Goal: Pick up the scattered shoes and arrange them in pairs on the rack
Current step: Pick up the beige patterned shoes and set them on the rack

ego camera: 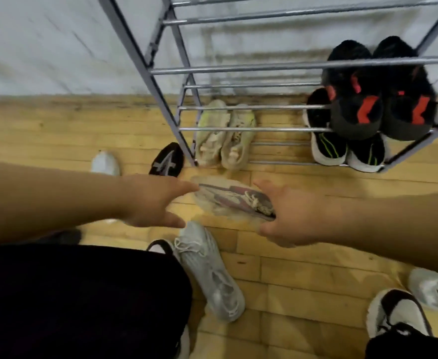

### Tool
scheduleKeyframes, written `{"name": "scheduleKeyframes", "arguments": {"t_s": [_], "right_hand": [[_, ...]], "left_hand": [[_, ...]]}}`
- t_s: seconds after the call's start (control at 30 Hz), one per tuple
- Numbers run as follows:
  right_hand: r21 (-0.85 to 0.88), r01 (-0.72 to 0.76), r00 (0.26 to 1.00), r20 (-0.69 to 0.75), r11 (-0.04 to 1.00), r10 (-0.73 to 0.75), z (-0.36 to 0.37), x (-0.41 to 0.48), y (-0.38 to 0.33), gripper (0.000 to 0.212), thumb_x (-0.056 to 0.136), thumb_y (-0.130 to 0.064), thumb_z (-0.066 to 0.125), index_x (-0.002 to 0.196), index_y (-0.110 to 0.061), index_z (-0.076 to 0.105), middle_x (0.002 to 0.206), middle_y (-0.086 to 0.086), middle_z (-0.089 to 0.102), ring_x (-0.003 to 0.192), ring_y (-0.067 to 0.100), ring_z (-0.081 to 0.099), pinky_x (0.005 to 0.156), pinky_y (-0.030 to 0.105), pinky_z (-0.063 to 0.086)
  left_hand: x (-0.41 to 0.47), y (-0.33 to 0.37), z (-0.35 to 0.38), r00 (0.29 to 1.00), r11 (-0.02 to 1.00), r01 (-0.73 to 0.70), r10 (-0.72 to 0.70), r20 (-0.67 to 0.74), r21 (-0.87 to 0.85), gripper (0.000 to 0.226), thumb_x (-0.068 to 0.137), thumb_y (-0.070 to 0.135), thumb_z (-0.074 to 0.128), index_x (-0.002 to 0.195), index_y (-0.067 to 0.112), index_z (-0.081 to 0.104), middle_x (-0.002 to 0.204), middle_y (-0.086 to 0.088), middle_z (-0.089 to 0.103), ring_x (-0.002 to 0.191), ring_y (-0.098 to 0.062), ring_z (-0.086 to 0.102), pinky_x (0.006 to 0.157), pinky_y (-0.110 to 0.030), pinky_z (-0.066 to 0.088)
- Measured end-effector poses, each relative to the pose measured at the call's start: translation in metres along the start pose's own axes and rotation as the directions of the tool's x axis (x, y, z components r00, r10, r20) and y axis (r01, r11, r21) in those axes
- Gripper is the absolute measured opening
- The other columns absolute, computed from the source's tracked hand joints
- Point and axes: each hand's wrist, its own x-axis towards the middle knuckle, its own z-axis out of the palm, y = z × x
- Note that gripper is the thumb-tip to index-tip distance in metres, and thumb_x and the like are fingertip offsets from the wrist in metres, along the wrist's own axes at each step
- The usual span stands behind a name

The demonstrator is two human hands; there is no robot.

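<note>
Both hands reaching for a loose shoe on the floor in front of the rack.

The beige and maroon shoe [234,200] lies on its side on the wooden floor [303,275], just before the rack's [145,66] front edge; it is blurred, pale-soled, with light laces over a dark red upper. The left hand [152,200] comes at its toe end with fingers spread, a fingertip at or just touching it; the right hand [294,216] is open at the heel end, not yet closed on anything. The pick-up seems only beginning: next both hands must close on the shoe, and its mate must be found. Behind it, a pale green pair [224,133] sits at the rack's lower left corner, black pairs to the right. A grey shoe [210,270] and others lie scattered nearby.
</note>
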Motion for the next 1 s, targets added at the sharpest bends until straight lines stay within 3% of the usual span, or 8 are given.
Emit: {"name": "scheduleKeyframes", "arguments": {"t_s": [0.1, 0.2, 0.37, 0.5, 0.63, 0.8, 0.93, 1.0], "right_hand": [[0.068, -0.034, 0.998, -0.045, 0.997, 0.037, 0.047, 0.044, -0.022, 0.097, 0.09, -0.056, 0.064, 0.162, -0.037, 0.002, 0.155, 0.0, 0.048, 0.127, 0.025, 0.057, 0.097, 0.035, 0.048], [0.172, -0.062, 0.994, -0.08, 0.983, 0.077, 0.087, 0.08, -0.045, 0.096, 0.085, -0.062, 0.064, 0.158, -0.042, 0.006, 0.15, 0.004, 0.051, 0.125, 0.028, 0.058, 0.097, 0.041, 0.051], [0.221, -0.054, 0.995, -0.073, 0.974, 0.072, 0.107, 0.121, -0.099, 0.098, 0.085, -0.067, 0.064, 0.16, -0.039, 0.008, 0.149, 0.005, 0.049, 0.124, 0.026, 0.057, 0.093, 0.039, 0.051], [0.317, -0.032, 0.994, -0.093, 0.948, 0.065, 0.107, 0.147, -0.145, 0.101, 0.077, -0.069, 0.068, 0.158, -0.038, 0.017, 0.148, -0.001, 0.05, 0.126, 0.023, 0.056, 0.1, 0.041, 0.049], [0.401, -0.016, 0.998, -0.054, 0.916, 0.041, 0.11, 0.161, -0.195, 0.096, 0.077, -0.064, 0.073, 0.156, -0.034, 0.028, 0.14, -0.005, 0.058, 0.119, 0.021, 0.059, 0.087, 0.034, 0.044], [0.426, 0.027, 0.999, -0.047, 0.904, -0.008, 0.088, 0.157, -0.252, 0.091, 0.076, -0.064, 0.073, 0.153, -0.033, 0.034, 0.128, -0.009, 0.059, 0.11, 0.018, 0.059, 0.09, 0.038, 0.051], [0.302, 0.138, 0.99, -0.017, 0.943, -0.139, 0.039, 0.135, -0.303, 0.089, 0.08, -0.062, 0.073, 0.154, -0.03, 0.034, 0.128, -0.007, 0.053, 0.106, 0.017, 0.051, 0.086, 0.035, 0.046], [0.204, 0.198, 0.979, -0.001, 0.959, -0.202, 0.012, 0.123, -0.332, 0.091, 0.078, -0.063, 0.075, 0.154, -0.031, 0.035, 0.14, -0.004, 0.053, 0.112, 0.019, 0.052, 0.092, 0.036, 0.046]], "left_hand": [[-0.002, -0.032, 0.062, 0.999, 0.994, 0.023, -0.02, 0.03, -0.11, 0.092, 0.091, 0.07, 0.052, 0.162, 0.041, 0.0, 0.167, 0.006, 0.022, 0.149, -0.017, 0.032, 0.115, -0.035, 0.034], [0.005, -0.056, 0.103, 0.988, 0.932, 0.097, -0.132, -0.078, -0.348, 0.09, 0.091, 0.07, 0.054, 0.162, 0.04, 0.008, 0.164, 0.005, 0.029, 0.145, -0.017, 0.038, 0.112, -0.034, 0.036], [0.006, -0.09, 0.169, 0.846, 0.598, 0.235, -0.514, -0.141, -0.766, 0.08, 0.09, 0.064, 0.061, 0.158, 0.042, 0.025, 0.158, 0.007, 0.04, 0.138, -0.016, 0.046, 0.111, -0.039, 0.042], [-0.014, -0.117, 0.223, 0.669, 0.3, 0.285, -0.743, -0.036, -0.91, 0.079, 0.089, 0.064, 0.062, 0.156, 0.038, 0.03, 0.154, 0.003, 0.046, 0.134, -0.018, 0.051, 0.108, -0.04, 0.044], [-0.054, -0.132, 0.257, 0.508, 0.054, 0.259, -0.857, 0.089, -0.964, 0.078, 0.091, 0.059, 0.065, 0.158, 0.037, 0.031, 0.152, 0.001, 0.049, 0.13, -0.019, 0.054, 0.101, -0.037, 0.047], [-0.099, -0.134, 0.271, 0.438, -0.003, 0.201, -0.894, 0.093, -0.979, 0.076, 0.092, 0.058, 0.062, 0.157, 0.04, 0.028, 0.153, 0.004, 0.047, 0.131, -0.019, 0.053, 0.103, -0.045, 0.052], [-0.129, -0.129, 0.265, 0.379, 0.014, 0.108, -0.925, 0.028, -0.994, 0.076, 0.092, 0.059, 0.063, 0.157, 0.043, 0.027, 0.152, 0.007, 0.047, 0.128, -0.016, 0.054, 0.101, -0.043, 0.052], [-0.147, -0.128, 0.263, 0.356, 0.021, 0.061, -0.934, 0.002, -0.998, 0.076, 0.091, 0.06, 0.064, 0.156, 0.043, 0.028, 0.15, 0.006, 0.049, 0.124, -0.015, 0.056, 0.098, -0.041, 0.053]]}}
